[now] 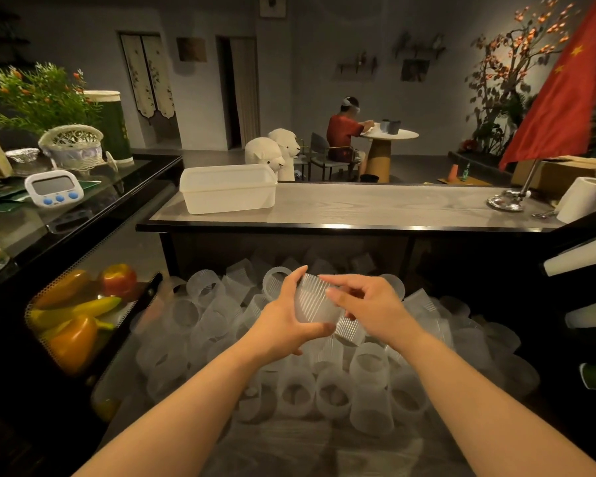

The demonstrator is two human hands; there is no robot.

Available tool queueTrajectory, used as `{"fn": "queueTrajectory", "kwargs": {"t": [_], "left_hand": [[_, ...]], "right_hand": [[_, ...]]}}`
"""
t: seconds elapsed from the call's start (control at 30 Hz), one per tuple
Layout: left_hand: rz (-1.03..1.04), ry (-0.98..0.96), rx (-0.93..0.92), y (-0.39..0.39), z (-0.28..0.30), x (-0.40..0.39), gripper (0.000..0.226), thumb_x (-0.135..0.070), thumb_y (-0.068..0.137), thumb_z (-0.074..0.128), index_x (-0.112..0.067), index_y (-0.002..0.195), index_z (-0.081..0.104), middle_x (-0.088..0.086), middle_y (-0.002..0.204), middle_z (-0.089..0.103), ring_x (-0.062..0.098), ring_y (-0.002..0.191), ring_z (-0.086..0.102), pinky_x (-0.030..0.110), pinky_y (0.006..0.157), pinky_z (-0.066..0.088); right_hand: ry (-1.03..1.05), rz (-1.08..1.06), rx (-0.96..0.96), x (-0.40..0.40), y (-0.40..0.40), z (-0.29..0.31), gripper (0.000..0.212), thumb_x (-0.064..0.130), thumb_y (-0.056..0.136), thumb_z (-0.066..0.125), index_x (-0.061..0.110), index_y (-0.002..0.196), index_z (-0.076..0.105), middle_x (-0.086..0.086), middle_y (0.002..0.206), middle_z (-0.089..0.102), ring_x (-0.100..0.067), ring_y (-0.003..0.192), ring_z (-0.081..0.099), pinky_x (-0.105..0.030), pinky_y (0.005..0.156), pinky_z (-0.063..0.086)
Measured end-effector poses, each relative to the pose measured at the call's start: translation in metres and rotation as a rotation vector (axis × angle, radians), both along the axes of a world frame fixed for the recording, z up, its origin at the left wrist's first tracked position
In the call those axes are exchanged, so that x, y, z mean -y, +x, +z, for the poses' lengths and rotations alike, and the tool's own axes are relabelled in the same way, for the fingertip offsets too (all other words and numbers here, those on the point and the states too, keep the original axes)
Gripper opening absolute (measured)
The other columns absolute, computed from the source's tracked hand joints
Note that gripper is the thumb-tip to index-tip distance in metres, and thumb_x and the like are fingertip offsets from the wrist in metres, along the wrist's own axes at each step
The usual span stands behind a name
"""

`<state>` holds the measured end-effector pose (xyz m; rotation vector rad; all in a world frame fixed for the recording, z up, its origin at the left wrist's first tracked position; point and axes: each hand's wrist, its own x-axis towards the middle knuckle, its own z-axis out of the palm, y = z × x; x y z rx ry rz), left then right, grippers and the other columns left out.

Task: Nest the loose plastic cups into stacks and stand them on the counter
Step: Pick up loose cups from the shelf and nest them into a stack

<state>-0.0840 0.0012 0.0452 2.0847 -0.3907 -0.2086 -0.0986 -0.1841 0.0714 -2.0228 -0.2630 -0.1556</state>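
Holding a ribbed cup [312,301] above the loose pile [289,373], my left hand [283,325] curls round its wall while my right hand [369,304] pinches a second cup [350,330]. They look light, thin, easily crushed: best gripped gently mid-wall. The tabletop [358,204] beyond carries no stacks yet.

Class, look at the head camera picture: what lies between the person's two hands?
In the head view, a ribbed clear plastic cup lies between the left hand and right hand, gripped by both.

red flag [561,98] cut off at top, right hand [369,304] hiding cup bases
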Motion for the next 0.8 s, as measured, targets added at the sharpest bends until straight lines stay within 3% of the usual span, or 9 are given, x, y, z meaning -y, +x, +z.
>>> {"fn": "queueTrajectory", "kwargs": {"t": [0.13,0.2,0.3,0.37,0.43,0.53,0.67,0.8], "left_hand": [[0.013,0.023,0.024,0.002,0.0,0.002,0.1,-0.037,0.082,0.081,-0.052,0.152,0.011,-0.014,0.131,0.036,0.013,0.095,0.062,0.032,0.064,0.063],[0.032,0.052,0.029,0.003,-0.003,0.002,0.09,-0.036,0.083,0.08,-0.049,0.149,0.02,-0.012,0.126,0.042,0.014,0.09,0.064,0.034,0.063,0.064],[0.082,0.077,0.026,0.006,-0.005,-0.003,0.084,-0.035,0.082,0.08,-0.045,0.147,0.026,-0.009,0.117,0.046,0.017,0.083,0.065,0.037,0.062,0.063],[0.093,0.091,0.014,0.009,-0.006,-0.004,0.085,-0.036,0.082,0.08,-0.044,0.147,0.026,-0.007,0.121,0.045,0.02,0.081,0.066,0.037,0.062,0.063],[0.092,0.106,0.006,0.01,-0.008,-0.005,0.088,-0.037,0.082,0.08,-0.046,0.148,0.024,-0.005,0.125,0.046,0.023,0.081,0.067,0.038,0.063,0.063],[0.076,0.137,0.016,0.011,-0.012,-0.005,0.094,-0.04,0.081,0.08,-0.048,0.15,0.017,-0.001,0.134,0.049,0.019,0.085,0.067,0.034,0.07,0.063],[0.046,0.156,0.008,0.012,-0.014,0.0,0.105,-0.041,0.079,0.083,-0.049,0.153,0.01,-0.006,0.13,0.05,0.012,0.093,0.062,0.031,0.081,0.06],[0.02,0.151,-0.036,0.011,-0.015,0.0,0.112,-0.037,0.075,0.087,-0.05,0.153,0.007,-0.01,0.125,0.051,0.008,0.086,0.06,0.017,0.069,0.054]], "right_hand": [[-0.125,0.119,-0.068,-0.002,0.0,0.001,0.03,0.024,0.099,0.054,0.043,0.12,0.064,0.023,0.11,0.065,0.016,0.079,0.056,-0.018,0.081,0.046],[-0.191,0.124,-0.088,0.003,0.002,-0.001,0.031,0.027,0.101,0.05,0.041,0.125,0.062,0.022,0.105,0.059,0.008,0.081,0.056,-0.017,0.081,0.046],[-0.243,-0.092,-0.084,0.02,0.011,-0.019,0.027,0.033,0.098,0.052,0.036,0.122,0.063,0.012,0.111,0.059,-0.004,0.087,0.059,-0.023,0.081,0.052],[-0.557,-0.208,-0.13,0.036,0.017,-0.041,0.029,0.034,0.094,0.058,0.029,0.122,0.063,0.004,0.117,0.059,-0.011,0.097,0.059,-0.031,0.086,0.053],[-0.862,-0.189,-0.259,0.049,0.017,-0.067,0.039,0.029,0.091,0.06,0.027,0.13,0.056,0.0,0.124,0.054,-0.019,0.103,0.06,-0.034,0.086,0.053],[-1.084,-0.133,-0.384,0.058,0.014,-0.093,0.046,0.023,0.092,0.056,0.031,0.137,0.05,-0.003,0.126,0.05,-0.024,0.108,0.06,-0.036,0.09,0.053],[-1.102,-0.195,-0.323,0.064,0.014,-0.111,0.036,0.02,0.095,0.049,0.03,0.128,0.058,-0.005,0.124,0.057,-0.026,0.108,0.06,-0.036,0.089,0.051],[-1.069,-0.278,-0.207,0.071,0.02,-0.111,0.026,0.008,0.092,0.042,0.015,0.104,0.064,-0.006,0.104,0.063,-0.027,0.096,0.062,-0.037,0.079,0.052]]}}
